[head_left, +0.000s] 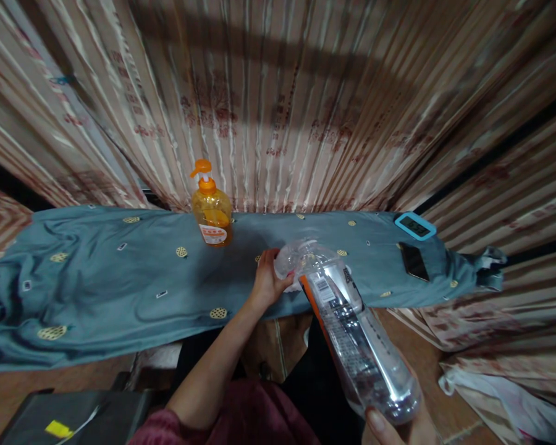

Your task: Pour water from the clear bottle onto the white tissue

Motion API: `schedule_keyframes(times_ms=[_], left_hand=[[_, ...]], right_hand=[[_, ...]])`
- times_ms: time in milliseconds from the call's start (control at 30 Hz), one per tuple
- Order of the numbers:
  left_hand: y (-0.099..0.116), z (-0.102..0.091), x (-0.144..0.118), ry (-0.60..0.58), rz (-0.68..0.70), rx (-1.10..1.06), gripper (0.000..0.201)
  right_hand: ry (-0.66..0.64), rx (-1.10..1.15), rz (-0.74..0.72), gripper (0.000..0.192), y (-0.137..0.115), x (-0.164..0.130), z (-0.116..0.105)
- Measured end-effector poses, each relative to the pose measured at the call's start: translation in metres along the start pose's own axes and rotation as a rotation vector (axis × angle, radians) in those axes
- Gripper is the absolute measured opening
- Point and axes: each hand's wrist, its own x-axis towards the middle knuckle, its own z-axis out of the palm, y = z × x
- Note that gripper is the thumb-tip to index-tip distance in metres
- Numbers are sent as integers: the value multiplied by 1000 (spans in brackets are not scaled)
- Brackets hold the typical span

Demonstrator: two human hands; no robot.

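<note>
A large clear plastic bottle [361, 334] with a silver and orange label lies tilted across my lap side, its narrow end pointing away over the table. My right hand [401, 420] is closed around its base at the lower right. Near the bottle's far end, my left hand [269, 279] grips a clear, thin-walled plastic container [285, 258], perhaps a cup. The bottle's far end overlaps this container in view, and I cannot tell whether they touch. Both hands are over the front half of the cloth-covered table [167, 272].
An orange pump bottle [212, 213] stands upright at the back, left of my hands. On the right lie a blue-framed digital clock [416, 226] and a dark phone [413, 261]. Curtains [278, 111] hang behind and beside the table. A dark stool-like surface [88, 414] is at lower left.
</note>
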Motion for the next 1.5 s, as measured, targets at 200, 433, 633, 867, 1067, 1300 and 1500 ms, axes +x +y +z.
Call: schedule_keyframes(times_ms=[200, 433, 633, 867, 1067, 1300, 1500], left_hand=[[-1, 0, 0, 8, 18, -6, 51], [-1, -1, 0, 1, 12, 2, 51], [0, -1, 0, -18, 7, 11, 52], [6, -5, -1, -43, 27, 11, 55], [11, -7, -1, -66, 23, 49, 48], [10, -6, -1, -63, 2, 32, 47], [8, -9, -1, -81, -5, -3, 52]], right_hand=[[5, -69, -19, 75, -1, 1, -1], [-13, -107, -9, 81, -5, 2, -3], [4, -51, 28, 84, -5, 1, 0], [2, -119, -9, 80, -6, 0, -1], [-24, -148, -39, 82, 3, 1, -5], [-25, -104, 37, 91, 2, 3, -4], [-22, -89, 7, 81, -6, 2, -3]])
